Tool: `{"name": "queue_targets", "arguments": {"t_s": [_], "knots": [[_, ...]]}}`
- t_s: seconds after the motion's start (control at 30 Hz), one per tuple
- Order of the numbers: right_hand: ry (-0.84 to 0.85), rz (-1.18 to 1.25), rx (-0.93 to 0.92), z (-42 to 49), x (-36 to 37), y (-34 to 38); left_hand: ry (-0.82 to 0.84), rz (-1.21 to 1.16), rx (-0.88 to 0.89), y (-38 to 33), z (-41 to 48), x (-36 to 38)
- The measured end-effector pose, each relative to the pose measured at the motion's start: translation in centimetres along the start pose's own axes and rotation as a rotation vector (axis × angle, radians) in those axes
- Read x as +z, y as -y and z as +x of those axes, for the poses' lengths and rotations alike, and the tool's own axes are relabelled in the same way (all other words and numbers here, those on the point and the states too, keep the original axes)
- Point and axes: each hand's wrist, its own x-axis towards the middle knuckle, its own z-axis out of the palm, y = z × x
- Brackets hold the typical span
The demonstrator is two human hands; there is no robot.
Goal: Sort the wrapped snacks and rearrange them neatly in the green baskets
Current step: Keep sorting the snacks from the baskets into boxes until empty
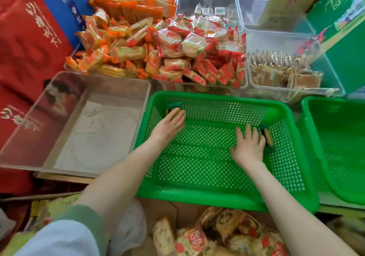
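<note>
While both hands work inside the green perforated plastic basket [217, 194], each sets one snack against an opposite side, which reads as starting rows from the walls inward. The left hand [169, 126] lies in the far left corner with its fingers nearly straight over a small green-wrapped biscuit pack [173, 110], pushing it toward the wall; whether the thumb is tucked beneath it cannot be told. The right hand [247, 149] is spread flat, fingers apart, its fingertips touching a second green-wrapped biscuit pack [268, 137] that stands on edge beside the right wall. Neither hand looks clamped on anything.

The basket's lattice floor is rigid and flat, so slick film packs will probably stay upright only when leaned on a wall or on each other. A second green basket [335, 157] of the same mesh sits just beside it on the right. Behind them, clear plastic bins hold crinkled orange-wrapped snacks [118, 52], red-wrapped round crackers [189, 44] and brown-wrapped flat packs [284, 72]. A clear rigid tray [102, 75] lies to the left. Judging by those heaps, most of the sorting is yet to be done.
</note>
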Motion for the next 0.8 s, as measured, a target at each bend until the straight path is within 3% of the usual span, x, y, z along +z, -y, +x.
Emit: {"name": "queue_targets", "arguments": {"t_s": [0.13, 0.37, 0.57, 0.8], "knots": [[0.028, -0.294, -0.011, 0.4, 0.6, -1.6, -0.063, 0.193, 0.053, 1.0, 1.6, 1.1], [0.002, -0.393, 0.024, 1.1, 1.2, -4.1, -0.191, 0.075, -0.039, 0.8, 2.4, 1.8], [-0.199, -0.231, -0.035, -0.4, -0.1, -3.8, -0.43, -0.322, -0.32, -0.8, 1.3, -1.7], [-0.633, 0.001, -0.198, -7.2, -4.4, -9.7, -0.607, -0.794, -0.399, -4.9, -0.9, -14.3]]}}
